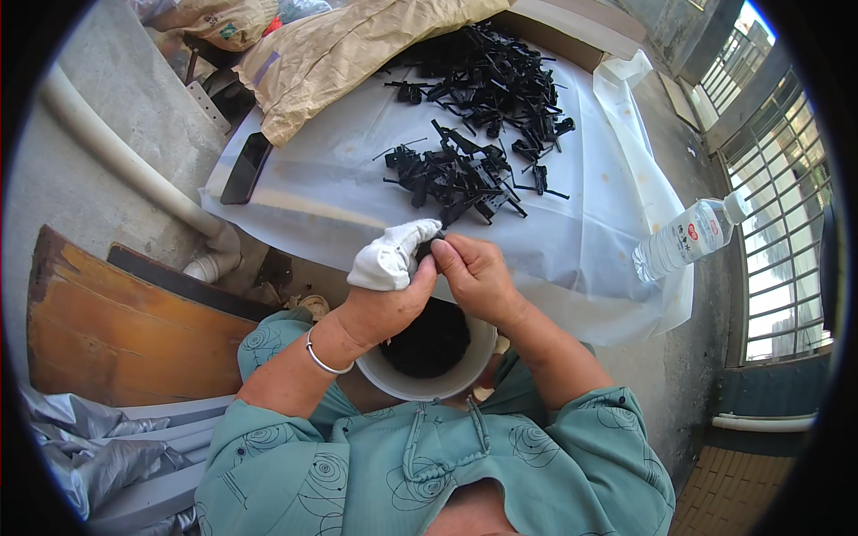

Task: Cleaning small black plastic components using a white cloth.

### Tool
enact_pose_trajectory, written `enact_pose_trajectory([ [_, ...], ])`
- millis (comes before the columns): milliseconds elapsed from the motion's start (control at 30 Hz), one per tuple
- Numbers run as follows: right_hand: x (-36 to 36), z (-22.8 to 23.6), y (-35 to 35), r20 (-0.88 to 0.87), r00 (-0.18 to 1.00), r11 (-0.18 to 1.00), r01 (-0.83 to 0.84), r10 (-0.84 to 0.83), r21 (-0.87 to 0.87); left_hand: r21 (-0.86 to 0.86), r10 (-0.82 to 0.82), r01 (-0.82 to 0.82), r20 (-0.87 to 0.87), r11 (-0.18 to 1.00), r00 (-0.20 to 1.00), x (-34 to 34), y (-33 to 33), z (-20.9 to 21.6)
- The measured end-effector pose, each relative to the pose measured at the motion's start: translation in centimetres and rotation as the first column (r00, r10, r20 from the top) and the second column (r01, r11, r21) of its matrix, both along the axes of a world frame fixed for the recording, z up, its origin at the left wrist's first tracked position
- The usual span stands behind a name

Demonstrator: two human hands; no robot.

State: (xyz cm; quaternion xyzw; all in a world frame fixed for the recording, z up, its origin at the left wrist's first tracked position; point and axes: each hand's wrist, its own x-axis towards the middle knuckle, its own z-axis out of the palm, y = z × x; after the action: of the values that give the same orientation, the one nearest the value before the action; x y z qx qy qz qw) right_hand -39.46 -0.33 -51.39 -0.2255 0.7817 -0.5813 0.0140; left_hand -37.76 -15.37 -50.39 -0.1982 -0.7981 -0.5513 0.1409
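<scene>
My left hand [391, 284], with a white cloth or glove [390, 257] over its fingers, is closed on a small black plastic part [426, 247]. Thumb and fingers of my right hand [475, 273] pinch the same part from the other side; most of it is hidden between the hands. Just below them, between my knees, stands a pale bucket [487, 347] with many small black pieces [431, 343] in it. Ahead on the table lies a near heap of black plastic parts with thin stems [460, 174], and a larger heap [492, 80] spreads behind it.
White plastic sheeting [335, 183] covers the table. A dark phone [246, 170] lies at its left edge, beside a brown paper sack [349, 62]. A water bottle [684, 237] is at the right edge. Left of me are a wooden board [125, 330] and a white pipe [134, 161].
</scene>
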Motion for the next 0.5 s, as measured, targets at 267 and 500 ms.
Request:
enact_pose_trajectory([
  [267,-0.5,1.5,1.1,-0.049,0.999,0.998,-0.016,0.013,-0.067,0.166,-0.071,0.059,0.065,0.984,0.995,-0.8,-0.4,1.0],
  [500,-1.4,1.3,2.8,-0.24,0.969,0.998,-0.051,0.058,0.033,0.303,-0.224,0.078,0.484,0.95,0.846,-1.1,-1.4,2.0],
])
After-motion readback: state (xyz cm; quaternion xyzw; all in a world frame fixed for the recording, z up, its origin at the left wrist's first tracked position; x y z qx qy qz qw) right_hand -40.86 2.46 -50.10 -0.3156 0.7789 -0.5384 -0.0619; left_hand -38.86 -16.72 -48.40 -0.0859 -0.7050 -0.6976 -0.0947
